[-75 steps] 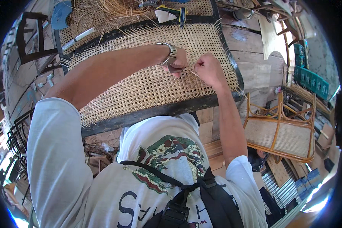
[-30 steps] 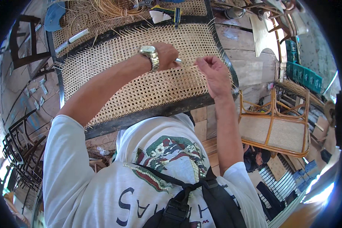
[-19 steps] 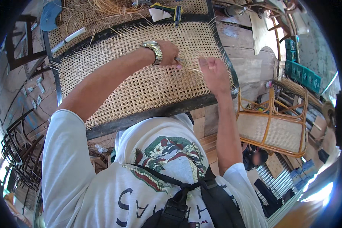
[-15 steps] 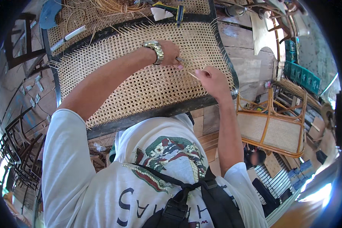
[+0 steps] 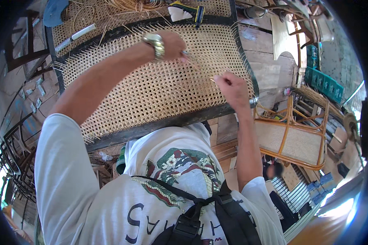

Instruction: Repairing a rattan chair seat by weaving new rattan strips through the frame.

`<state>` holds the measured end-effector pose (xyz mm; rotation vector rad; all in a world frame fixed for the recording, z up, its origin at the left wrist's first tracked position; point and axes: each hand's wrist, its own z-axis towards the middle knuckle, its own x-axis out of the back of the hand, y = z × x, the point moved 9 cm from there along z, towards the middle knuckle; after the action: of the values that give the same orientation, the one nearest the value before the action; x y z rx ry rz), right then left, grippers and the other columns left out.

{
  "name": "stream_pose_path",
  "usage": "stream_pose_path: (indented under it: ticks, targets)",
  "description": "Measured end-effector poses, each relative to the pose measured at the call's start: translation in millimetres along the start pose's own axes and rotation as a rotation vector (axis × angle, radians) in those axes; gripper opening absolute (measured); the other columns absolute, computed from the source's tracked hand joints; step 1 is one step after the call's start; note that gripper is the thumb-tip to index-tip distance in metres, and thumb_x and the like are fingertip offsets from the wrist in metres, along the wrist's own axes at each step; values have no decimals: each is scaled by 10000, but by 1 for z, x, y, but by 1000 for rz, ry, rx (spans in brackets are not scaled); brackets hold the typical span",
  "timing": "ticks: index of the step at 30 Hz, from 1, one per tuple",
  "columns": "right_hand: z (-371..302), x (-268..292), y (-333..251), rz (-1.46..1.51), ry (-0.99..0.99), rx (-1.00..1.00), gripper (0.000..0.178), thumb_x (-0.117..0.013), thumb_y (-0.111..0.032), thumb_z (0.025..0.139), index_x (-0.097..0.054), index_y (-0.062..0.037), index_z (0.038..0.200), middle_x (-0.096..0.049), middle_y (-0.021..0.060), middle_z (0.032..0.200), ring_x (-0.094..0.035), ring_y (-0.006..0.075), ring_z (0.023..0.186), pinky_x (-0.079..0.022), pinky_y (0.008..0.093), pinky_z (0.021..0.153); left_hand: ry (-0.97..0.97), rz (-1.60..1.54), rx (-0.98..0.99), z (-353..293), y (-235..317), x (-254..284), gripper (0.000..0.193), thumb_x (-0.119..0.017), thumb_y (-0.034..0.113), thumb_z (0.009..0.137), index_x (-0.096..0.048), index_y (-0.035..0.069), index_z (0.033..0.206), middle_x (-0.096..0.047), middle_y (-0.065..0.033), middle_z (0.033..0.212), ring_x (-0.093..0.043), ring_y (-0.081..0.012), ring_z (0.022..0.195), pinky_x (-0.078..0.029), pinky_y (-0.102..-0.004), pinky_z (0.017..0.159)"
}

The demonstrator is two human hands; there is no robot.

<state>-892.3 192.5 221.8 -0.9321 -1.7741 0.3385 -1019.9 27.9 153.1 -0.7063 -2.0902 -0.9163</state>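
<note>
A woven cane panel [image 5: 151, 87] in a black wooden frame [image 5: 159, 126] lies across my lap. Over its upper middle is my left hand [image 5: 172, 45], a metal watch on the wrist. Its fingers are closed, and a small greyish tip shows at them; what this belongs to is hidden. Just off the panel's right part, my right hand [image 5: 234, 90] is curled, thumb and forefinger pinching a thin cane strand [image 5: 212, 79] whose pale end sticks out toward the left. Loose cane ends [image 5: 65, 61] stick out along the frame's edges.
Beyond the panel lie a coil of cane strands [image 5: 137, 5], a white tube [image 5: 84, 32], a white pad [image 5: 180, 14] and a yellow-and-black tool [image 5: 199, 16]. A rattan chair [image 5: 290, 136] stands at right, near green crates [image 5: 324, 83]. Dark chair frames [image 5: 16, 153] stand left.
My left hand has moved up and left, away from my right hand. The right hand has shifted slightly right and turned, and less of the strand shows.
</note>
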Motion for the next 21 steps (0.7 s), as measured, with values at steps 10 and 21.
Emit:
stream_pose_path:
  ticks: [10,21]
  targets:
    - [-13,-14,-28,-284,270,423,145,-728,-139,826,-625,-45,866,-591,104,920,-601,306,865,-482,420,747,194,47,15,-28,-44,23,542,-538,615,908,-665,100,797,-647,-116,732,-656,-303,694,-512,-437,624]
    - [-94,77,116,-200,853,-211,372,-702,-343,886,-587,-10,1005,-593,146,993,-573,303,966,-459,411,868,572,294,187,-129,-126,87,406,-573,493,940,-720,116,968,-661,-135,909,-667,-329,890,-546,-450,772]
